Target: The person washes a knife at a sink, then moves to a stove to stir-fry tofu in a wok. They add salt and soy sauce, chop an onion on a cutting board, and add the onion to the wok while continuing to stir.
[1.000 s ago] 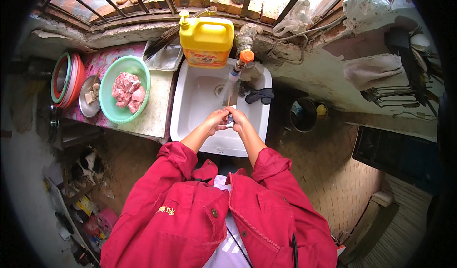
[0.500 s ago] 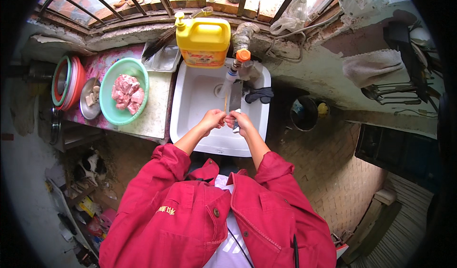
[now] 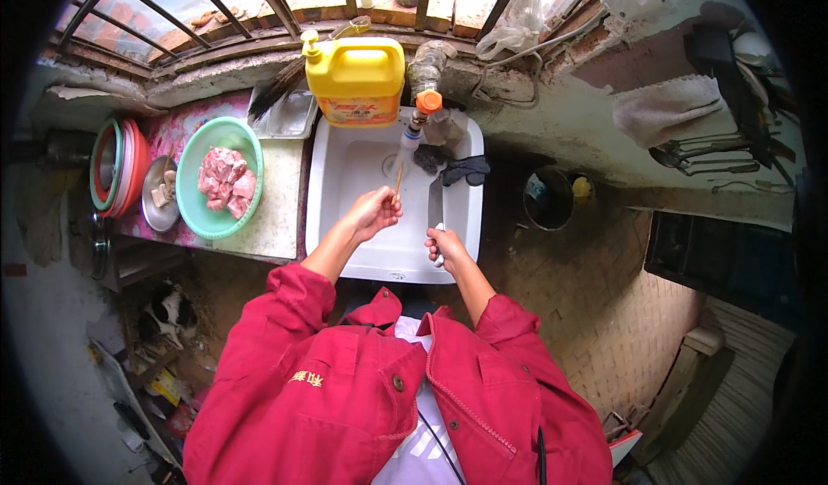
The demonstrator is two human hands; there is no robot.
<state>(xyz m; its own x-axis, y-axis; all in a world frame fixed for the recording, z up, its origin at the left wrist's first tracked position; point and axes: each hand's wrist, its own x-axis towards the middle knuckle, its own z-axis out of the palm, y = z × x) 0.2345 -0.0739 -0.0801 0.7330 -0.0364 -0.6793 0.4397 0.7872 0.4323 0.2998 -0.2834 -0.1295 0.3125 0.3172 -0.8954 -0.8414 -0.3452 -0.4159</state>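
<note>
Over the white sink [image 3: 345, 175], my left hand [image 3: 376, 212] is closed around a thin, light-brown stick [image 3: 398, 180] that points up toward the tap. My right hand [image 3: 448, 247] grips a kitchen knife [image 3: 435, 204] by its pale handle, blade pointing away from me. The hands are apart, with the knife to the right of the stick. Beyond them is the tap [image 3: 429, 102] with its orange knob. A dark cloth or glove [image 3: 467, 171] hangs over the sink's right rim, beside a dark scrubber-like clump [image 3: 428, 159].
Left of the sink, a green basin [image 3: 191, 212] of raw meat pieces [image 3: 228, 183] stands on the counter near a metal bowl [image 3: 155, 213] and stacked basins [image 3: 129, 168]. A yellow jug [image 3: 355, 75] stands behind the sink. A bucket [image 3: 549, 200] sits on the floor at right.
My hands, close together before, have moved apart. The right hand with the knife has come lower and right; the left has shifted left with the stick.
</note>
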